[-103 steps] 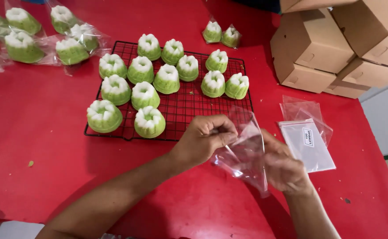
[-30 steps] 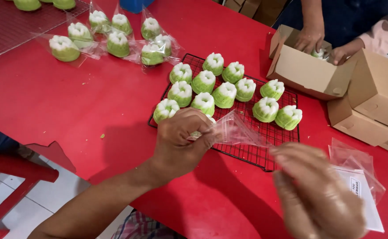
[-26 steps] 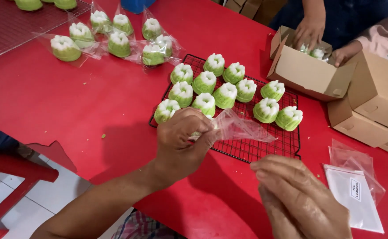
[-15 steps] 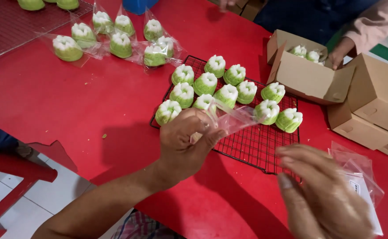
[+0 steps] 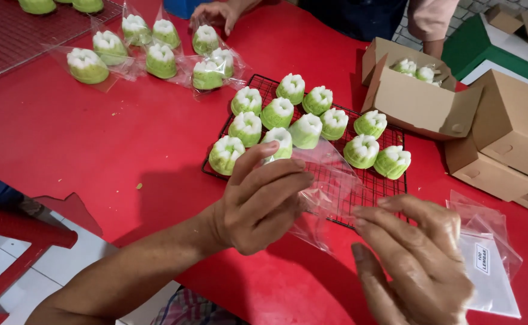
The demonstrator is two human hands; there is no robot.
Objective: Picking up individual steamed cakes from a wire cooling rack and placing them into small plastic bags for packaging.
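Clear plastic bag [image 5: 330, 186] pinched in left hand [image 5: 258, 204] above red table [image 5: 65, 138], over wire rack [image 5: 366, 186] edge. Right hand [image 5: 417, 259] open, fingers spread, just beside bag. Green-white cakes [image 5: 303, 129] on rack; more inside open cardboard box [image 5: 420, 99].

Bright even light, soft shadow under left hand [image 5: 258, 204], right hand [image 5: 420, 259] slightly blurred.

free: bare red table [image 5: 83, 150] at my left | blocked: cake rack [image 5: 360, 186] ahead, cardboard boxes [image 5: 505, 138] right, bagged cakes [image 5: 149, 54] far left
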